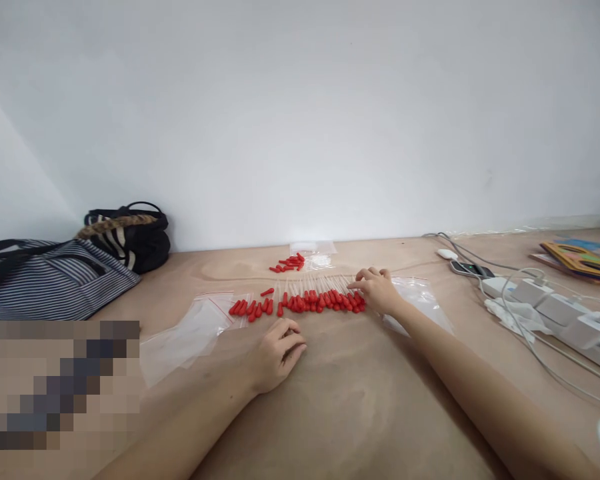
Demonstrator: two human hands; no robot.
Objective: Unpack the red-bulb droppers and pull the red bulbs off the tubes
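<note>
A row of droppers (pixel 325 300), with red bulbs toward me and thin pale tubes pointing to the wall, lies on the wooden table. My right hand (pixel 377 291) is at the row's right end. Its index finger stretches left over the tubes, and its thumb is hidden. Nearer to me, my left hand (pixel 279 357) rests on the table just below the row, its fingers loosely bent and apart with nothing in them. Several loose red bulbs (pixel 253 309) lie at the row's left end. Behind the row is a small heap of red bulbs (pixel 290 263).
Clear zip bags lie left (pixel 193 330), right (pixel 420 303) and at the back (pixel 311 248). A striped bag (pixel 65 277) and a black bag (pixel 147 240) stand far left. Right are a power strip with chargers (pixel 565 307), white cables, a dark device (pixel 471 269) and colourful boards (pixel 585 259).
</note>
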